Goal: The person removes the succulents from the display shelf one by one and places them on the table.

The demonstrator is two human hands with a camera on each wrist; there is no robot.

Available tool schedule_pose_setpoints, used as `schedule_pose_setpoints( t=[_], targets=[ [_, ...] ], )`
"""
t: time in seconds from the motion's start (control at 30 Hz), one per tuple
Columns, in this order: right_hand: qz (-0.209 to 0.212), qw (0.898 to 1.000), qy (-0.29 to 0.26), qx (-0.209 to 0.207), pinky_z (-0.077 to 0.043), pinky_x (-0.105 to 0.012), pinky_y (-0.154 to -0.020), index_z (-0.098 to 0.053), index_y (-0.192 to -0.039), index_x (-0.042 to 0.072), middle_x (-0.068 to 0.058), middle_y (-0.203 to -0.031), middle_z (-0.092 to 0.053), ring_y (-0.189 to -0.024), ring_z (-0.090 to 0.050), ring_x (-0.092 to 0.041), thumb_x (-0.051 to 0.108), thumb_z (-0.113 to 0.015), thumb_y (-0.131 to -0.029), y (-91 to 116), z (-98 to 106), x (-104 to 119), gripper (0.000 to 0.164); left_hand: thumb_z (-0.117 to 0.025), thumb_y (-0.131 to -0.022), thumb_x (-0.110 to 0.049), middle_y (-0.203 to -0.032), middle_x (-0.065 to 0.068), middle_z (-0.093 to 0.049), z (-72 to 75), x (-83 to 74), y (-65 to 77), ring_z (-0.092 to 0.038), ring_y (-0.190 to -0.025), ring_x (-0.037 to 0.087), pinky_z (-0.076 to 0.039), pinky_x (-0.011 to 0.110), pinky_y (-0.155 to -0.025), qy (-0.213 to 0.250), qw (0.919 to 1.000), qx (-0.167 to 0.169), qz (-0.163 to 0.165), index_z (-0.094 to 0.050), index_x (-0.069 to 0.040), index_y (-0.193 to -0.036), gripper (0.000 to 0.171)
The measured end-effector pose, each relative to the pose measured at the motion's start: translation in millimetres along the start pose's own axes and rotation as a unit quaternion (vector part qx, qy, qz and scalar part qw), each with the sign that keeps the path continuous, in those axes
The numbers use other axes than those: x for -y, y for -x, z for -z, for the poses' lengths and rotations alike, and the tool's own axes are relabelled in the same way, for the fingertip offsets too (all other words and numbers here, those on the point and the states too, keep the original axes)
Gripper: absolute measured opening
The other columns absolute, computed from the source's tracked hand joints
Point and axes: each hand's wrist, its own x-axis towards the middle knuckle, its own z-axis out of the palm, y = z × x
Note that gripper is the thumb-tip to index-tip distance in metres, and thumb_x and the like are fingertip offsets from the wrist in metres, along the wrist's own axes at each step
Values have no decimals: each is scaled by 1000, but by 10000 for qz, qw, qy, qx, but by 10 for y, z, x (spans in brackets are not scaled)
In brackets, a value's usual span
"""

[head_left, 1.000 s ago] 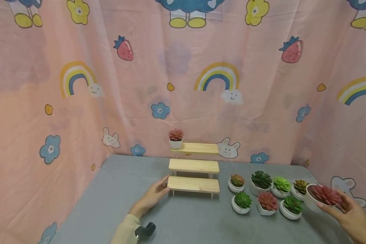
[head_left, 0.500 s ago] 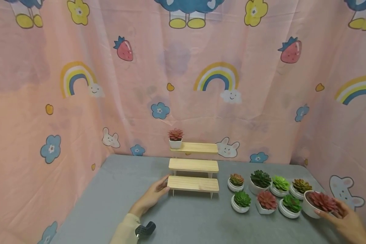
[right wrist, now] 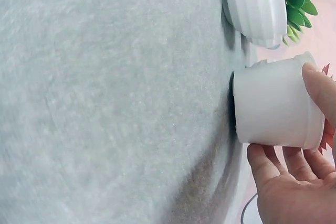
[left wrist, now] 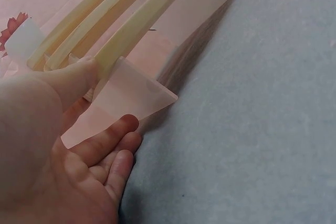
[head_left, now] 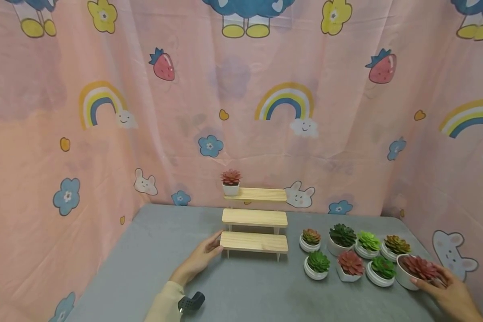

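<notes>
In the head view, my left hand (head_left: pixel 199 258) grips the left end of a three-tier display stand (head_left: pixel 254 241) with pale wooden shelves. In the left wrist view the thumb lies on the lowest shelf's end, the fingers curling by the frosted leg (left wrist: pixel 126 90). At far right, my right hand (head_left: pixel 446 290) holds a red artificial succulent (head_left: pixel 420 267) in a round white pot (right wrist: pixel 275 103). Thumb and fingers span the pot's sides, its base close over the table. Another red succulent (head_left: pixel 231 177) in a square white pot stands on the top shelf's left end.
Right of the stand, several potted succulents cluster on the grey table (head_left: pixel 145 250): a dark green one (head_left: pixel 342 235), a bright green one (head_left: pixel 368 241) and a red one in a square pot (head_left: pixel 350 264) among them. A pink patterned curtain (head_left: pixel 185 98) hangs behind.
My right hand has lowered the red succulent and brought it slightly left, beside the other pots. My left hand keeps its place at the stand.
</notes>
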Motion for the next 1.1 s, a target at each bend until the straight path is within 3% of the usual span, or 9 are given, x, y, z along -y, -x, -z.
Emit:
schedule_pose_setpoints(
  t=[0.37, 0.47, 0.57, 0.6, 0.7, 0.87, 1.1],
  targets=[
    [29, 9999, -121, 57, -29, -68, -114, 4, -157, -9, -38, -161, -2, -148, -9, -59, 45, -68, -95, -20, -47, -66, 109, -55, -105, -37, -143, 23, -55, 4, 41, 2, -50, -137, 42, -36, 63, -115, 13, 9999, 18, -138, -29, -12, -161, 66],
    [103, 9994, -247, 209, -55, -43, -99, 6, -156, -10, -38, -162, -1, -148, -13, -58, 43, -67, -96, -51, -40, -84, 108, -54, -105, -38, -144, 24, -54, -2, 42, 2, -49, -138, 43, -35, 64, -115, 8, 9999, 1, -135, -29, -13, -161, 66],
    [126, 9985, -441, 306, -55, -43, -99, 9, -156, -10, -38, -163, 1, -150, -13, -56, 40, -66, -98, -50, -36, -72, 108, -54, -105, -39, -145, 24, -53, -2, 37, -3, -47, -140, 44, -34, 64, -116, -4, 9999, -9, -127, -29, -14, -161, 66],
    [117, 9983, -473, 312, -55, -43, -99, 10, -156, -9, -38, -163, 1, -150, -12, -56, 41, -66, -98, -40, -34, -62, 108, -54, -105, -40, -146, 24, -53, -1, 34, -6, -47, -140, 44, -34, 64, -116, -13, 9999, -11, -121, -29, -15, -161, 66],
    [-13, 9983, -476, 332, -28, -69, -114, 13, -157, -6, -37, -162, 8, -150, -6, -58, 48, -64, -97, -3, -20, -61, 111, -54, -105, -39, -145, 24, -54, -5, 14, -7, -47, -140, 44, -34, 64, -116, -43, 9999, -2, -138, -28, -14, -161, 67],
    [-1, 9985, -327, 437, -32, -69, -112, 13, -159, -1, -40, -161, 6, -147, -11, -61, 57, -57, -98, 58, 62, -37, 109, -55, -104, -37, -148, 24, -52, -14, -22, 4, -43, -142, 46, -33, 65, -117, -2, 10000, -25, -64, -28, -15, -161, 67],
    [449, 9971, 4, 620, -35, -71, -108, 10, -156, -9, -47, -156, -8, -141, -21, -63, 54, -48, -103, 110, 176, 78, 101, -53, -105, -35, -148, 25, -52, -7, -16, 18, -44, -142, 46, -33, 65, -117, -51, 9999, -94, -55, -28, -14, -161, 65]
  ],
)
